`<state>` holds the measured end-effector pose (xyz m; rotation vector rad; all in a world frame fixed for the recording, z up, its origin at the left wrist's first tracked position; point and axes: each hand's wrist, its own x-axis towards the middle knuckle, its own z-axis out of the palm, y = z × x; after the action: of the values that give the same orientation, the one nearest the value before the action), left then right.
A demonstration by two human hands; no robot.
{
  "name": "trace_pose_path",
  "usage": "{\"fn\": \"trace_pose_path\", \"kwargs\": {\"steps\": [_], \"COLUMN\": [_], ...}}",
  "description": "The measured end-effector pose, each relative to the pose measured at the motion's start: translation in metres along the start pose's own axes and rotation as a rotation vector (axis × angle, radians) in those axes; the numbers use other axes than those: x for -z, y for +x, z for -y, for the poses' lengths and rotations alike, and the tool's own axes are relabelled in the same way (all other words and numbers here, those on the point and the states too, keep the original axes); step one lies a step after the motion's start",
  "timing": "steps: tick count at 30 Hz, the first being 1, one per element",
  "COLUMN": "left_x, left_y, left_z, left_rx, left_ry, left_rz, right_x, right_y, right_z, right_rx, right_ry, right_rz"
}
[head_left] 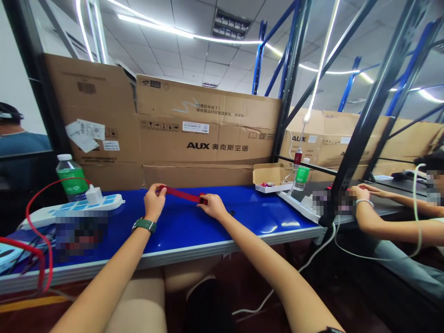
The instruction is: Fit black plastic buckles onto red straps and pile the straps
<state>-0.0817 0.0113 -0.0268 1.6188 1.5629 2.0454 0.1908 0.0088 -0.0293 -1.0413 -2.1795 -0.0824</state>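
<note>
A flat red strap (pixel 182 194) stretches almost level between my hands, above the blue-topped table (pixel 253 215). My left hand (pixel 155 201) pinches its left end between the fingers and thumb, and a dark green strap watch sits on that wrist. My right hand (pixel 213 206) grips the other end, where a darker red piece (pixel 203 199) shows. Both hands rest close to the tabletop. The strap's material cannot be told from here.
A white power strip (pixel 69 210) and a green-labelled bottle (pixel 71 178) stand at the left, with a red cable (pixel 34 226). An open small carton (pixel 268 179) sits to the right. A co-worker's hands (pixel 360 193) work beyond a dark rack post (pixel 343 171).
</note>
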Motion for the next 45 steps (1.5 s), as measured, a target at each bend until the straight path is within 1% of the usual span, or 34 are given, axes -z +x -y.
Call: {"fn": "trace_pose_path", "kwargs": {"steps": [1, 2, 3, 4, 5, 6, 7, 9, 11, 13, 14, 16, 17, 19, 21, 23, 25, 27, 29, 32, 35, 37, 41, 43, 45], "left_x": [0.005, 0.01, 0.014, 0.018, 0.022, 0.024, 0.026, 0.028, 0.027, 0.024, 0.023, 0.02, 0.019, 0.016, 0.015, 0.013, 0.012, 0.01, 0.009, 0.006, 0.004, 0.005, 0.009, 0.011, 0.011], "left_y": [0.002, 0.004, 0.006, 0.009, 0.011, 0.013, 0.015, 0.018, 0.018, 0.016, 0.014, 0.01, 0.009, 0.007, 0.005, 0.0, -0.006, -0.011, -0.015, -0.014, -0.012, -0.012, -0.014, -0.015, -0.017], "left_z": [0.0, -0.001, -0.001, -0.002, -0.003, -0.004, -0.006, -0.008, -0.009, -0.006, -0.004, 0.002, 0.005, 0.009, 0.008, 0.004, -0.001, -0.004, -0.004, 0.002, 0.007, 0.007, 0.001, -0.002, -0.005], "left_rx": [0.015, 0.042, 0.094, 0.148, 0.199, 0.243, 0.274, 0.303, 0.322, 0.336, 0.337, 0.306, 0.267, 0.146, 0.022, -0.051, -0.06, -0.047, -0.05, -0.064, -0.065, -0.074, -0.091, -0.079, -0.064], "left_ry": [0.029, -0.002, -0.083, -0.194, -0.317, -0.435, -0.536, -0.674, -0.722, -0.641, -0.549, -0.29, -0.142, 0.162, 0.412, 0.59, 0.725, 0.807, 0.836, 0.816, 0.752, 0.736, 0.889, 0.943, 0.944], "left_rz": [-0.118, -0.209, -0.27, -0.302, -0.307, -0.284, -0.232, -0.065, 0.113, 0.254, 0.31, 0.391, 0.411, 0.381, 0.355, 0.393, 0.484, 0.574, 0.636, 0.67, 0.673, 0.643, 0.538, 0.548, 0.577], "right_x": [0.0, 0.0, 0.0, 0.0, 0.0, 0.0, 0.0, 0.0, -0.001, -0.002, -0.003, -0.004, -0.005, -0.006, -0.007, -0.007, -0.007, -0.007, -0.006, -0.004, -0.003, -0.003, -0.003, -0.003, -0.003], "right_y": [0.0, 0.0, 0.0, 0.001, 0.001, 0.002, 0.003, 0.004, 0.005, 0.006, 0.006, 0.006, 0.006, 0.007, 0.007, 0.007, 0.007, 0.006, 0.005, 0.005, 0.006, 0.006, 0.006, 0.006, 0.006], "right_z": [-0.002, -0.003, -0.004, -0.005, -0.006, -0.007, -0.007, -0.008, -0.009, -0.01, -0.011, -0.013, -0.014, -0.016, -0.016, -0.017, -0.018, -0.019, -0.02, -0.02, -0.019, -0.019, -0.02, -0.02, -0.021], "right_rx": [-0.005, -0.011, -0.019, -0.028, -0.039, -0.048, -0.053, -0.056, -0.056, -0.061, -0.065, -0.071, -0.072, -0.071, -0.071, -0.082, -0.099, -0.115, -0.127, -0.136, -0.128, -0.125, -0.122, -0.122, -0.126], "right_ry": [0.009, 0.023, 0.041, 0.063, 0.084, 0.104, 0.122, 0.146, 0.162, 0.169, 0.17, 0.171, 0.17, 0.168, 0.163, 0.158, 0.152, 0.148, 0.15, 0.158, 0.165, 0.166, 0.174, 0.171, 0.163], "right_rz": [-0.008, -0.019, -0.035, -0.056, -0.082, -0.109, -0.137, -0.181, -0.201, -0.2, -0.194, -0.177, -0.167, -0.151, -0.147, -0.162, -0.18, -0.188, -0.188, -0.192, -0.194, -0.2, -0.216, -0.21, -0.2]}}
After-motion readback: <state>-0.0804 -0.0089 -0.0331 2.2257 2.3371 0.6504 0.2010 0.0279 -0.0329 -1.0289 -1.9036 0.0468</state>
